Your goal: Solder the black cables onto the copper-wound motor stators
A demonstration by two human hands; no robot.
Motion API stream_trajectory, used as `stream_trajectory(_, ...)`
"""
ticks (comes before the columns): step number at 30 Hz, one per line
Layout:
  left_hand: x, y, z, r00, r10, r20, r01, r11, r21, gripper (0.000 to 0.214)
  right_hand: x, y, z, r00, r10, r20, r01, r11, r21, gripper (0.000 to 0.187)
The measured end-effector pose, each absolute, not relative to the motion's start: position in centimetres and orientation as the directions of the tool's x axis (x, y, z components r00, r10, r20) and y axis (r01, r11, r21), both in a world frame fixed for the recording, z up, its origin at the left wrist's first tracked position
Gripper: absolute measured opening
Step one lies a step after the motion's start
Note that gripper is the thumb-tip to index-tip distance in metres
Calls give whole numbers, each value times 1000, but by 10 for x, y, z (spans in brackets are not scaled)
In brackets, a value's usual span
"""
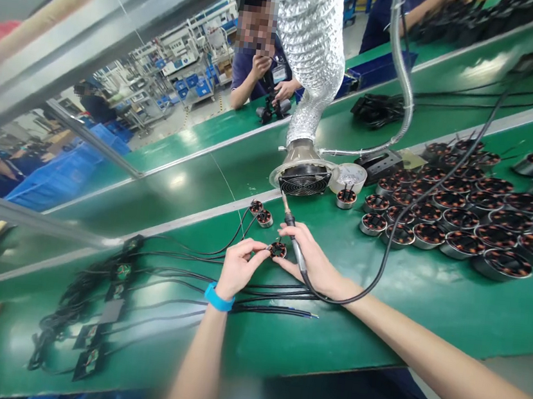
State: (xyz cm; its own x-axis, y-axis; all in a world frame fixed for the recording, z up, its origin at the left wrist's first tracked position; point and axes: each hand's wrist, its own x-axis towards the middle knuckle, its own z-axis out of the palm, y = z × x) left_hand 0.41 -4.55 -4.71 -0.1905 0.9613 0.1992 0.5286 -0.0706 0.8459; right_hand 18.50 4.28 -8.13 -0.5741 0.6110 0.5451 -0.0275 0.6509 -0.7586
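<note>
Over a green tabletop (316,345), the left hand (237,266) pinches a small coil ring (278,250) — probably light and rigid, its windings easily nicked, best held by the rim — while the right hand (313,262) grips a soldering iron (297,251).

A glossy green bench (451,313) carries black cables (81,280) at left and clustered round copper-wound parts (461,220) at right.

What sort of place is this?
Looks like a factory assembly line, probably for electrical parts: round copper-coloured components grouped on a long green bench, a soldering-iron-like tool in the right hand, and a foil duct overhead.
</note>
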Motion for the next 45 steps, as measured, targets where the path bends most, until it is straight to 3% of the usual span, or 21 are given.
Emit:
stream_trajectory(8, 1, -49, -48, -190, 957, 218, 503, -96, 859, 24, 162, 28, -69, -461, 660, 593, -153, 600, -786, 20)
stream_trajectory(13, 4, -51, -53, -301, 945, 125, 385, 0, 923, 24, 156, 26, -70, -417, 716, 559, -138, 559, -818, 18)
stream_trajectory(18, 8, -52, -58, -345, 929, 136, 266, -43, 963, 25, 150, 18, -71, -348, 808, 476, -162, 448, -879, 18)
stream_trajectory(21, 8, -54, -60, -367, 895, 254, 462, -61, 885, 23, 146, 15, -70, -317, 853, 415, -177, 377, -909, 20)
stream_trajectory(24, 7, -56, -61, -240, 870, 431, 688, -160, 708, 14, 146, 13, -67, -306, 882, 359, -195, 311, -930, 23)
stream_trajectory(28, 7, -56, -59, -165, 818, 552, 752, -258, 607, 14, 150, 14, -65, -350, 863, 365, -204, 310, -929, 24)
stream_trajectory(32, 7, -56, -56, -197, 866, 459, 659, -229, 716, 17, 152, 15, -67, -372, 844, 386, -225, 321, -920, 24)
stream_trajectory(37, 11, -57, -57, -362, 901, 237, 316, -121, 941, 20, 147, 8, -69, -306, 846, 437, -233, 379, -896, 20)
stream_trajectory(41, 10, -56, -59, -403, 909, 110, 101, -76, 992, 20, 145, 1, -70, -301, 800, 519, -170, 491, -854, 18)
stream_trajectory(45, 5, -55, -58, -387, 921, 45, 44, -30, 999, 20, 148, 4, -72, -294, 782, 550, -127, 538, -833, 22)
